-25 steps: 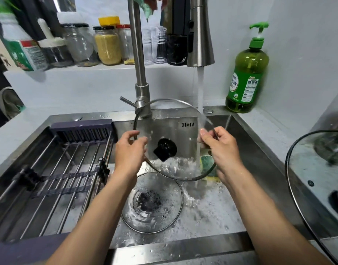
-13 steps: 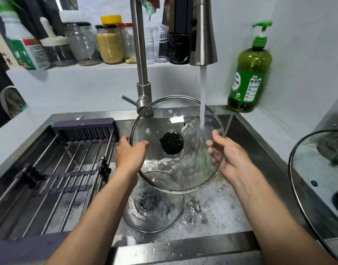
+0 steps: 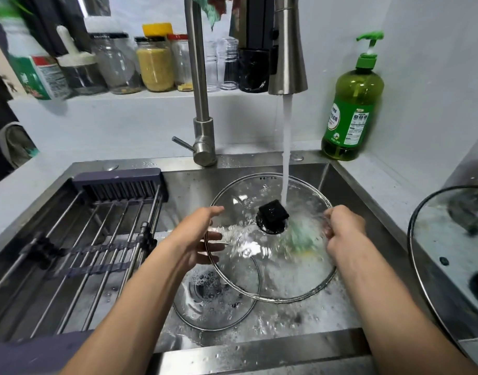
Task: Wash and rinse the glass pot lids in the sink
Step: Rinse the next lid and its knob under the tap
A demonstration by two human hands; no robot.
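Large glass lid [image 3: 273, 255] under running faucet [image 3: 286, 50] water, left hand [image 3: 197, 236] at its rim, right hand [image 3: 343, 228] gripping the opposite edge, smaller lid [image 3: 216, 307] soapy in sink [image 3: 259, 350] below

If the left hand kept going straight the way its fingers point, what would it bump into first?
The left hand has straight fingers pointing right, at the near rim of the glass lid under the running water. It would probably meet that rim almost at once; the lower fingers seem to touch it already, though depth is hard to judge.

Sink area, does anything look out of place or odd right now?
Nothing damaged or spilled. One oddity: a second glass lid lies flat over the drain, foam pooling on it, partly under the lid being rinsed, which the left hand and right hand hold.
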